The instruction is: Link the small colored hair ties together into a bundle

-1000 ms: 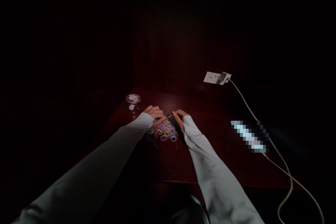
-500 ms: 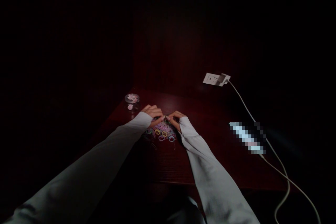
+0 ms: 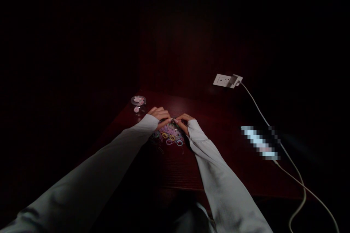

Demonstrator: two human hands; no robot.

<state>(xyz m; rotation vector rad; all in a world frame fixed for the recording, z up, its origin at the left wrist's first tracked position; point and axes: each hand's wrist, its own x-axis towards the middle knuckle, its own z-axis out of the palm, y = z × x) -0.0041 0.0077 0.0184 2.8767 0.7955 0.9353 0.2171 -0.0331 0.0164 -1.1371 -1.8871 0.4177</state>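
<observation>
A pile of small elastic hair ties (image 3: 170,131) in pink, purple, yellow, blue and green lies on the dark red table. Above its far edge, the thumb and fingers of my left hand (image 3: 160,115) are pinched together. My right hand (image 3: 185,120) meets it from the other side, also in a pinch, with the fingertips of both hands nearly touching. Whatever small thing lies between them is too dark and tiny to name. The hands partly cover the back of the pile.
A clear round jar (image 3: 138,105) with pink and white patterns stands behind my left hand. On the right of the table (image 3: 175,174) lies a blurred-out bright phone-like object (image 3: 258,142) with a white cable (image 3: 294,182). A charger (image 3: 235,80) sits in a wall socket (image 3: 221,80).
The whole view has shifted slightly, scene items sitting a little higher and further right. Both hands keep their pinch above the pile, with only a slight change at the fingertips.
</observation>
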